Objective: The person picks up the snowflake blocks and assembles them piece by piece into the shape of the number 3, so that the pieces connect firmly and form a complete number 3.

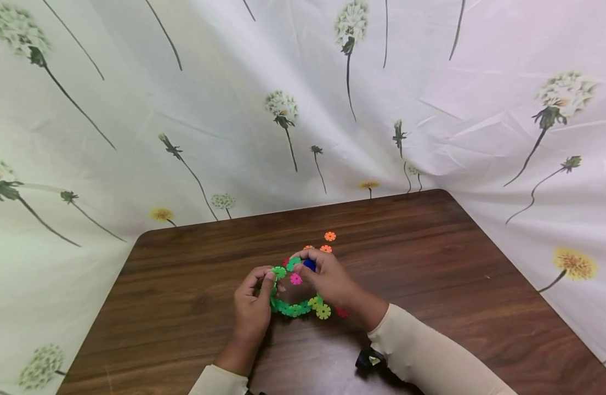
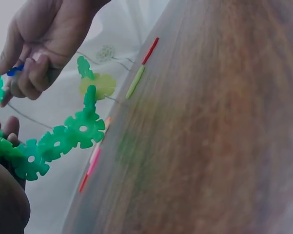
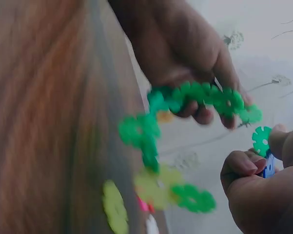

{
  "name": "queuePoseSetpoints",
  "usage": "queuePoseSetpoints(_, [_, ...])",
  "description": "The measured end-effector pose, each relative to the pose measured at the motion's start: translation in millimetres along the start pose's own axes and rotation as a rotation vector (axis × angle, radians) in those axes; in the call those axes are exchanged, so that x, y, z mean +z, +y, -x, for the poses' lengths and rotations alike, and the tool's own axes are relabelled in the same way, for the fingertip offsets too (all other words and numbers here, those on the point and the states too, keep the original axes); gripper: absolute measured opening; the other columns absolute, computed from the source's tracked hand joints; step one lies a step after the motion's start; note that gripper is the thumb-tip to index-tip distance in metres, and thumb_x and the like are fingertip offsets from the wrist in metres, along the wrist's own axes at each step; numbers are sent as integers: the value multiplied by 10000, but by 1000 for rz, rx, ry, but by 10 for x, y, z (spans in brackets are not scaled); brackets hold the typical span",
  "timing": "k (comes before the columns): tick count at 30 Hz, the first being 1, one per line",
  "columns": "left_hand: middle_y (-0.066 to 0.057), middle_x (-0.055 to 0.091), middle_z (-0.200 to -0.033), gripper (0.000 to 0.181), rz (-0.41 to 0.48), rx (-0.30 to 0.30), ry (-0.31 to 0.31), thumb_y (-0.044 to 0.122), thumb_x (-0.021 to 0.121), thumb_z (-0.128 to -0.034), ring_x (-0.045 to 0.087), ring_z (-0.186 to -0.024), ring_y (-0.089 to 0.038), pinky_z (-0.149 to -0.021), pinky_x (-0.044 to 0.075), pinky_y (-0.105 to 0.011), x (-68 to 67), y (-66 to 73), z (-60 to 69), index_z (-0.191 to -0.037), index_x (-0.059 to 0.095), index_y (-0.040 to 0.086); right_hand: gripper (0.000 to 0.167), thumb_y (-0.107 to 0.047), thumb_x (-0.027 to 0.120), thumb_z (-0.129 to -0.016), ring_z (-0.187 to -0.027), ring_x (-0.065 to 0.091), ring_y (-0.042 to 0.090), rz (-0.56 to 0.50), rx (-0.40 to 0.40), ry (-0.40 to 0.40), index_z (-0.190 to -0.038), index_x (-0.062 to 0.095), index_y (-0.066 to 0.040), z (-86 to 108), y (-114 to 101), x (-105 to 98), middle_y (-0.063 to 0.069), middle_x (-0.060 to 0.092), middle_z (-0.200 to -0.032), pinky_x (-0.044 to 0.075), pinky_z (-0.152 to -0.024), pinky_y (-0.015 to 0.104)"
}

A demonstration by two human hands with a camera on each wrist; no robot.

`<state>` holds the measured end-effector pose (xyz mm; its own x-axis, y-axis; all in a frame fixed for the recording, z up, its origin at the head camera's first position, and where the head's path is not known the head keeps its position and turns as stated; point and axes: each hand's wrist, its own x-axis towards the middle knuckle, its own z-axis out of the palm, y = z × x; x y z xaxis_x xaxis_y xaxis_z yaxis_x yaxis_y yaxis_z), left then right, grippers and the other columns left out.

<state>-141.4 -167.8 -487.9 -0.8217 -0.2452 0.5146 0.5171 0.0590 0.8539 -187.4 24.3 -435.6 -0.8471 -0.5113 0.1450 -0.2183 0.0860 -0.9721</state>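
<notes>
The left hand (image 1: 253, 302) pinches one end of a curved chain (image 1: 294, 311) of green flower pieces and one yellow, raised above the wooden table (image 1: 184, 329). The right hand (image 1: 334, 282) pinches a single green piece (image 1: 293, 264) just beside that end; a blue piece (image 1: 310, 265) seems tucked in its fingers. Orange pieces (image 1: 329, 236) lie beyond.

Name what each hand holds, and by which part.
Left hand: mostly green chain, near one end. Right hand: green disc, by its edge; blue piece, in its fingers.
</notes>
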Motion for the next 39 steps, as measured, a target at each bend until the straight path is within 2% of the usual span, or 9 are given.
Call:
queuePoseSetpoints(3, [-155, 685, -839, 145, 23, -28, 20, 11, 610, -1099, 698, -713, -96, -659, 606, -227, 3, -6, 5, -1075, 703, -97, 307, -198, 601, -1142, -840, 591, 98, -66, 8, 7, -1371, 662, -1, 12, 25, 58, 146, 675, -1041, 536, -710, 248])
queuePoseSetpoints(6, [-144, 682, -799, 155, 27, -29, 21, 9, 600, -1104, 696, -708, -86, -654, 604, -227, 4, -8, 13, -1082, 687, -117, 311, -191, 603, -1140, -854, 613, 91, -104, -9, 17, -1370, 656, 12, 20, 34, 107, 204, 680, -1091, 552, -720, 255])
queuePoseSetpoints(12, [-77, 692, -767, 161, 45, -51, 33, 6, 601, -1102, 697, -698, -85, -647, 606, -229, 14, -1, 24, -1071, 674, -134, 269, -159, 589, -1141, -738, 546, 107, -126, -35, 22, -1338, 660, 10, 38, 34, 157, 12, 616, -948, 493, -634, 238])
queuePoseSetpoints(17, [-67, 694, -776, 155, 49, -60, 32, -9, 598, -1099, 694, -708, -90, -653, 603, -226, 25, 9, 28, -1064, 673, -140, 292, -170, 577, -1146, -645, 476, 67, -116, -55, 18, -1347, 643, 31, 50, 45, 182, -18, 542, -847, 434, -585, 210])
queuePoseSetpoints(26, [-102, 722, -895, 164, 9, -100, 51, 12, 615, -1097, 707, -746, -77, -702, 606, -210, 30, 52, 53, -1052, 691, -126, 318, -160, 600, -1124, -700, 507, 82, -100, -110, 71, -1352, 677, 47, 64, 115, 256, 269, 608, -963, 473, -648, 228])
queuePoseSetpoints(28, [-100, 724, -905, 169, 12, -109, 56, 17, 616, -1099, 708, -746, -71, -703, 607, -210, 35, 60, 55, -1057, 690, -129, 329, -169, 608, -1117, -701, 512, 76, -109, -125, 92, -1349, 680, 53, 74, 129, 278, 289, 614, -968, 481, -654, 227])
queuePoseSetpoints(31, [-68, 729, -903, 177, 34, -115, 63, 13, 616, -1097, 711, -742, -65, -695, 606, -209, 48, 70, 55, -1060, 683, -146, 364, -200, 624, -1105, -737, 540, 82, -132, -131, 119, -1365, 682, 47, 93, 140, 312, 297, 642, -1011, 498, -675, 220])
queuePoseSetpoints(37, [19, 729, -864, 180, 68, -109, 74, -7, 616, -1090, 712, -731, -59, -661, 594, -199, 65, 80, 60, -1056, 663, -177, 398, -210, 638, -1098, -1050, 713, 133, -184, -123, 147, -1425, 673, 13, 132, 148, 358, 278, 733, -1271, 601, -832, 195])
queuePoseSetpoints(39, [23, 732, -860, 174, 79, -106, 73, -17, 620, -1085, 712, -727, -61, -649, 588, -197, 69, 80, 62, -1053, 657, -184, 412, -209, 635, -1101, -1104, 727, 138, -195, -127, 154, -1440, 660, 23, 138, 155, 372, 287, 728, -1294, 613, -862, 197])
